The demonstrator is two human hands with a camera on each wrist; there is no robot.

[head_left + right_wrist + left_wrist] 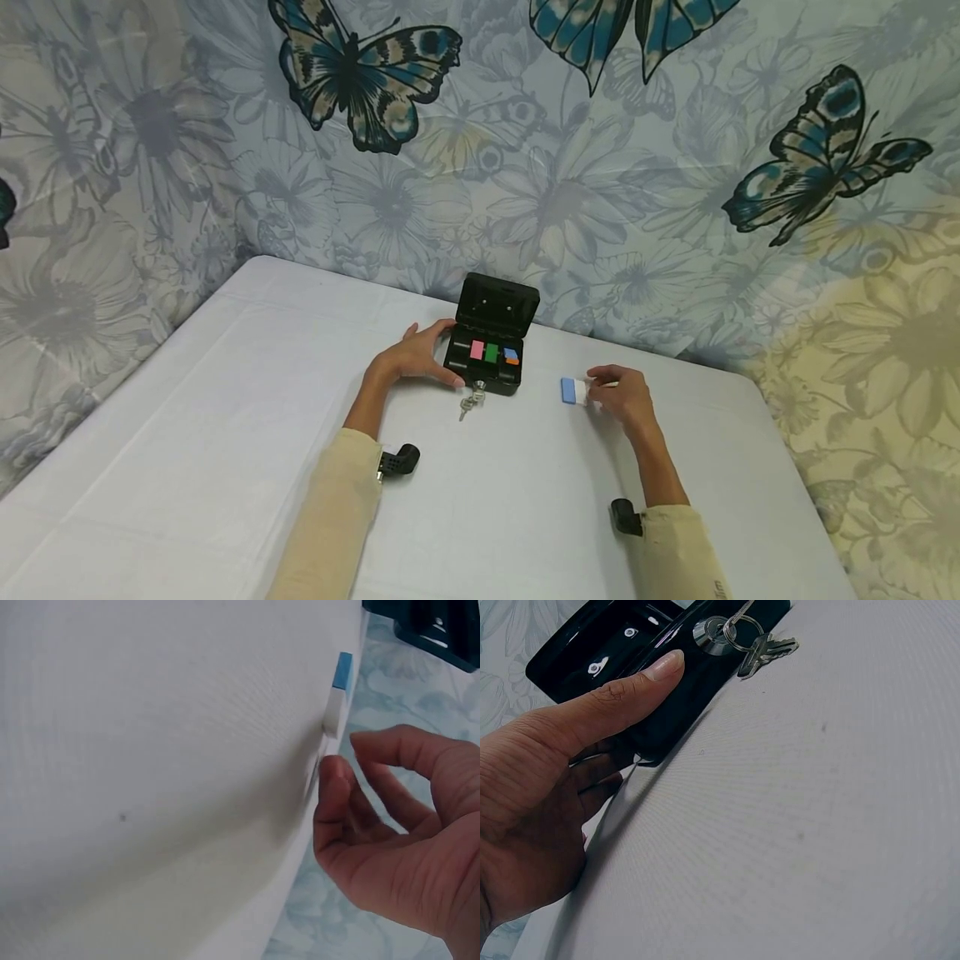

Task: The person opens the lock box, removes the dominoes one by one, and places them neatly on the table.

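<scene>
A small black cash box [483, 383] stands on the table with its lid [498, 305] raised. My left hand [411, 354] grips its left side, the thumb lying along the front near the lock [714, 635]. A ring of keys [759, 651] hangs from that lock. Inside the box are a pink block [477, 349], a green block [491, 353], and blue and orange pieces [512, 356]. Right of the box lies a blue-and-white block [341, 679]. Beside its white end is my right hand [621, 395], fingers bent, thumb and index tips apart with nothing clearly between them.
A white cloth covers the table [480, 500]. Behind it hangs a flowered backdrop [562, 208] with large butterflies, close to the box's lid. Each wrist wears a black camera, one at the left sleeve [337, 500] and one at the right sleeve [678, 550].
</scene>
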